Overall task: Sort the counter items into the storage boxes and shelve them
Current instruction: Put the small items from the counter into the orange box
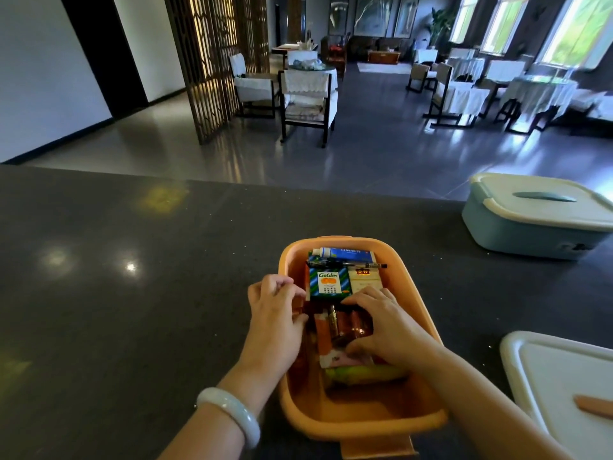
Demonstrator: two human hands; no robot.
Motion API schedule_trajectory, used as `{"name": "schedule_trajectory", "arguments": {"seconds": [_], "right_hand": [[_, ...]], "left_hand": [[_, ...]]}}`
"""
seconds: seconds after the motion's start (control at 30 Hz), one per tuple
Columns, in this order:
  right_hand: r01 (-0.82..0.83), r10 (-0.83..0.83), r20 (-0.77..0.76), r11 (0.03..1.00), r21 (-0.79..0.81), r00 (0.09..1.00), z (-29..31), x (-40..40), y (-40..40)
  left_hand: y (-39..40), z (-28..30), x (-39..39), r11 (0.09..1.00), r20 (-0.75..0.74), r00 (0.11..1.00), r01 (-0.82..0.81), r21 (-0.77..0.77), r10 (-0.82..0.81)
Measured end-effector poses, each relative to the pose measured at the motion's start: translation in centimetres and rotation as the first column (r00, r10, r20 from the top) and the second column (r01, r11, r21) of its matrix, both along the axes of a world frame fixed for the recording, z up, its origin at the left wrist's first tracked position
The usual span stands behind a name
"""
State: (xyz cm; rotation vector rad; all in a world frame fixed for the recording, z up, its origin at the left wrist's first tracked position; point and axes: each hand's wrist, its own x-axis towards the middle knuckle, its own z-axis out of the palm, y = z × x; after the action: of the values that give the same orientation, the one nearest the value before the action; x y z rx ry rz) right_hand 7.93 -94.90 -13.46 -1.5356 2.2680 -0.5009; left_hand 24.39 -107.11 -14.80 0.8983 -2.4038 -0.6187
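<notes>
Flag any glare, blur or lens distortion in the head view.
Head view: ceiling-light glare spots on the dark counter; blown-out windows upper right; wide-angle bending at the edges; both hands, left hand and right hand, slightly soft inside the shadowed orange box.

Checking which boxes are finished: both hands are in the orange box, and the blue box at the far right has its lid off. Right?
Not quite: the head view shows the blue box with its lid on. Both the left hand and right hand are indeed in the orange box.
</notes>
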Motion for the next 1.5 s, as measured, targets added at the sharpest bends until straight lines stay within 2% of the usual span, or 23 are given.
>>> {"name": "schedule_trajectory", "arguments": {"seconds": [0.5, 0.8, 1.5], "right_hand": [[0.057, -0.055, 0.039, 0.998, -0.039, 0.998, 0.0, 0.26, -0.08], [0.048, -0.049, -0.022, 0.998, -0.039, 0.999, -0.15, 0.19, -0.14], [0.073, -0.072, 0.013, 0.996, -0.055, 0.997, 0.25, 0.2, -0.05]], "left_hand": [[0.23, 0.06, 0.08, 1.0, -0.009, 1.0, -0.017, 0.023, 0.018], [0.2, 0.11, 0.19, 0.999, -0.004, 1.0, -0.011, 0.034, 0.011], [-0.09, -0.26, 0.11, 1.0, 0.006, 1.0, 0.006, -0.007, -0.006]]}}
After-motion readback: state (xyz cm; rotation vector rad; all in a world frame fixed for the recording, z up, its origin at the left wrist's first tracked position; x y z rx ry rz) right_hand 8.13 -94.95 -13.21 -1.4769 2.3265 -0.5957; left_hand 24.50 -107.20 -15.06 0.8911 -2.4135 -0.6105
